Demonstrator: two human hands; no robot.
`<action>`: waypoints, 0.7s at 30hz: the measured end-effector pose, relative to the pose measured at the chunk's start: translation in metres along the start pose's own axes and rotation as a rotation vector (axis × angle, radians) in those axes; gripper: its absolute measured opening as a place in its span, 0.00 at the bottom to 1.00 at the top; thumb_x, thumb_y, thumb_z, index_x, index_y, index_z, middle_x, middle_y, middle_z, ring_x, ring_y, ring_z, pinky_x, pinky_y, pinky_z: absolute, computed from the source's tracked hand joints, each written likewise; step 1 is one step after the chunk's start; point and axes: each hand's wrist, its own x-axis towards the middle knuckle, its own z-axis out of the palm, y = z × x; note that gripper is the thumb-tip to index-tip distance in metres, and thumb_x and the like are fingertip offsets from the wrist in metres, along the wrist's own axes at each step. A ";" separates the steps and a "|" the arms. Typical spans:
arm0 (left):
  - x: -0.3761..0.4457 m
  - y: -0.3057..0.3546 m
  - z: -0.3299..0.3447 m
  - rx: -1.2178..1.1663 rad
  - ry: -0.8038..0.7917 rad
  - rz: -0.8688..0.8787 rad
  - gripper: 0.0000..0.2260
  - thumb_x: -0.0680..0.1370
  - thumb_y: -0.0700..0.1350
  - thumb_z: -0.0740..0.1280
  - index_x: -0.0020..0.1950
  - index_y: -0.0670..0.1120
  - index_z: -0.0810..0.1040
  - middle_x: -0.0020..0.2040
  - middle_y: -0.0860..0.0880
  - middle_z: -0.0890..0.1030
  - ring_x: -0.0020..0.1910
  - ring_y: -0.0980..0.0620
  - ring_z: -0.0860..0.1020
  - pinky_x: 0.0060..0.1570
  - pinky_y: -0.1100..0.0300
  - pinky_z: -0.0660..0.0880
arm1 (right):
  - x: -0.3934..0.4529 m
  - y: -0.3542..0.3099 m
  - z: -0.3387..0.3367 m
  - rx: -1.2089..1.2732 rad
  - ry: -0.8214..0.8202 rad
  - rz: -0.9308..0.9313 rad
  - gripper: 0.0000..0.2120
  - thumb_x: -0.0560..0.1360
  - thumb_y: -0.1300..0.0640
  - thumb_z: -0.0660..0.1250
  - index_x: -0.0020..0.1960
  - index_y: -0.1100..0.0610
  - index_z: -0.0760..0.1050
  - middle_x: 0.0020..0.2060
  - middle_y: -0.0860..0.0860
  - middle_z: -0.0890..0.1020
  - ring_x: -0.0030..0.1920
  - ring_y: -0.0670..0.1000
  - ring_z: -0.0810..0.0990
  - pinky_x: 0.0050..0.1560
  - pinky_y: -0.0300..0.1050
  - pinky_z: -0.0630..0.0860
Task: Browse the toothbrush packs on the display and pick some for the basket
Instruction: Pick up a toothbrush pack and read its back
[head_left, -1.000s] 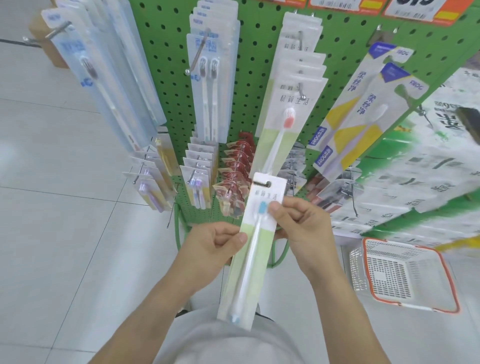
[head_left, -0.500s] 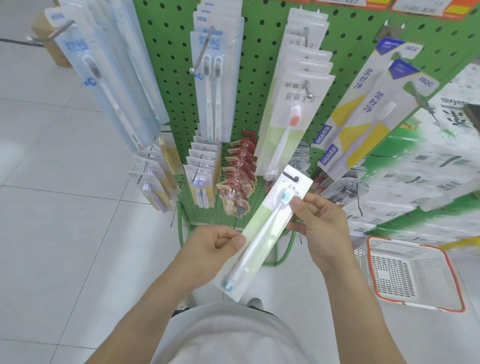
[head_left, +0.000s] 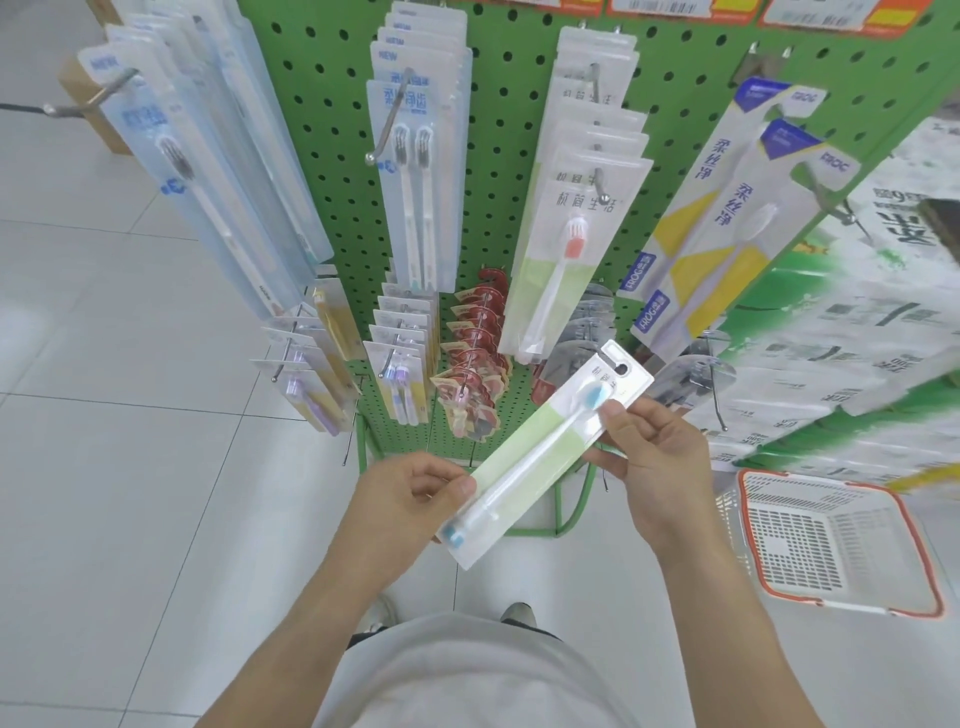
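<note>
One toothbrush pack (head_left: 545, 452) is off the display (head_left: 519, 156), pinched at its ends by the left hand (head_left: 410, 499) and right hand (head_left: 649, 457). The basket (head_left: 924, 551), at four o'clock, looks empty, so dropping it in and browsing on remain.

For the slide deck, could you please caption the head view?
Both hands, left and right, hold a blue-bristled toothbrush pack before the green pegboard display, basket on the floor.

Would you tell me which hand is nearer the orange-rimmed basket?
Right. The right hand is just left of the basket; the left hand is farther left, across the toothbrush pack.
</note>
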 end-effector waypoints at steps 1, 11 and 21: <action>0.001 -0.001 0.000 0.002 0.072 0.023 0.02 0.76 0.44 0.75 0.47 0.49 0.84 0.39 0.52 0.86 0.36 0.54 0.82 0.36 0.64 0.78 | -0.001 0.001 0.000 0.003 0.006 -0.004 0.02 0.80 0.64 0.67 0.52 0.60 0.78 0.36 0.49 0.87 0.38 0.46 0.85 0.37 0.39 0.82; -0.002 0.000 0.008 0.535 0.062 0.506 0.12 0.73 0.46 0.77 0.56 0.52 0.84 0.52 0.59 0.79 0.53 0.64 0.70 0.54 0.76 0.64 | -0.007 0.003 0.000 0.051 0.022 0.002 0.04 0.81 0.65 0.66 0.53 0.60 0.78 0.37 0.50 0.85 0.41 0.49 0.86 0.40 0.42 0.83; 0.001 -0.002 -0.004 0.371 0.048 0.436 0.10 0.77 0.38 0.72 0.55 0.50 0.87 0.48 0.65 0.83 0.53 0.64 0.77 0.52 0.77 0.67 | -0.003 0.005 -0.021 0.068 -0.200 -0.138 0.32 0.71 0.63 0.74 0.72 0.51 0.71 0.63 0.50 0.80 0.64 0.55 0.79 0.60 0.54 0.79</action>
